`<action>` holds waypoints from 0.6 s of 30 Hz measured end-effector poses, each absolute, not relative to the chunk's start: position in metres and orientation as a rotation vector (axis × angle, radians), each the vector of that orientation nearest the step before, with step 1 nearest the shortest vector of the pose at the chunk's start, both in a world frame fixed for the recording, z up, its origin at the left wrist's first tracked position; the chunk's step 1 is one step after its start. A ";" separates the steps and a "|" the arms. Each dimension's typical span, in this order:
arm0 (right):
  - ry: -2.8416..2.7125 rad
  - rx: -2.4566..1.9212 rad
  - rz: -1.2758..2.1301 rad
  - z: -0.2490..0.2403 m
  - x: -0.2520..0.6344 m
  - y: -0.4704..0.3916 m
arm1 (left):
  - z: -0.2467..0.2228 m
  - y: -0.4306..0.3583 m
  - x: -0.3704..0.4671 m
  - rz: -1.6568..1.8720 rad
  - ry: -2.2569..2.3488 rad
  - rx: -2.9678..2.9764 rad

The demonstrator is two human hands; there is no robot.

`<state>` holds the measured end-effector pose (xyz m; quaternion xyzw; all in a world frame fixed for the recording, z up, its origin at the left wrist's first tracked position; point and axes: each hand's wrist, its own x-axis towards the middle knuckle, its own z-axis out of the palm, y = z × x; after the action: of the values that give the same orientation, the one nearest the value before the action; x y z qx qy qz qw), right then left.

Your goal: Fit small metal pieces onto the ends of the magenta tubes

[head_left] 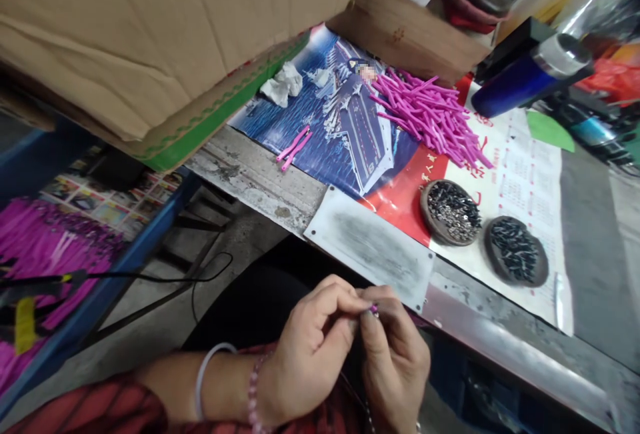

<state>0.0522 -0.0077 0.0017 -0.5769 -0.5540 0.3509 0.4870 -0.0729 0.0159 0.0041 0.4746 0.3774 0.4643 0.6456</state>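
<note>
Just in front of the table edge, my left hand [315, 347] and my right hand [397, 354] meet, both closed in a pinch. Between their fingertips shows the end of a small pink piece [374, 309], mostly covered by fingers. On the table lie two pink strips [295, 147] with small dark ends. Further back is a heap of pink strips [430, 114]. One round bowl [424, 211] holds black and silvery small parts; another bowl [543, 267] holds dark small parts.
A large cardboard box [175, 41] stands at the upper left. Below it, a blue-edged tray [165, 221] holds many pink strips. A pale plate [370, 247] is fixed at the table edge. A blue flask [525, 81] lies tilted at the back right.
</note>
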 end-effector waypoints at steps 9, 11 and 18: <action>-1.336 -1.475 0.914 -0.001 0.055 -0.008 | 0.004 0.016 -0.070 1.025 0.854 1.058; -1.348 -1.470 0.846 0.000 0.056 -0.007 | 0.003 0.015 -0.071 1.020 0.859 1.070; -1.374 -1.483 0.682 -0.003 0.057 -0.012 | 0.003 0.019 -0.073 1.033 0.898 1.065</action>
<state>0.0567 -0.0122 -0.0028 -0.6085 -0.5640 0.2798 0.4830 -0.0732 0.0188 0.0035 0.4684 0.3946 0.4543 0.6469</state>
